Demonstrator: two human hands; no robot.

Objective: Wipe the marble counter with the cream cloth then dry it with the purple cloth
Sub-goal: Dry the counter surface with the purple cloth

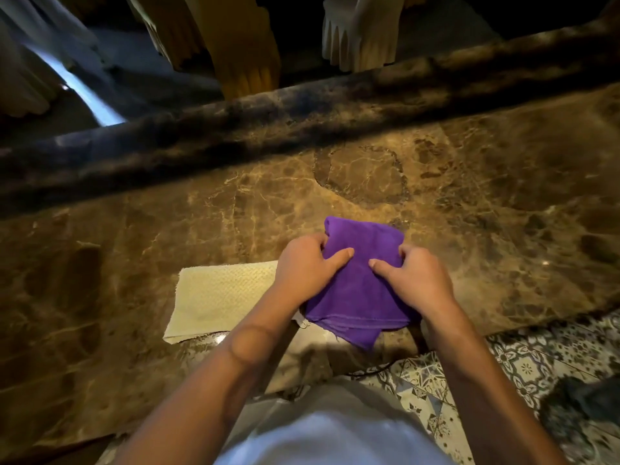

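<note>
A purple cloth (359, 290), folded into several layers, lies near the front edge of the brown marble counter (486, 213). My left hand (305, 266) grips its left side, thumb on top and fingers curled under the edge. My right hand (416, 276) grips its right side the same way. A cream cloth (218, 297) with a waffle texture lies flat on the counter just left of the purple one, partly under my left forearm.
A raised dark marble ledge (302, 129) runs along the back of the counter. Beyond it stand hand-shaped chairs, one yellow (248, 62) and one white (362, 35). Patterned floor tiles (523, 370) show at the lower right, below the counter's front edge.
</note>
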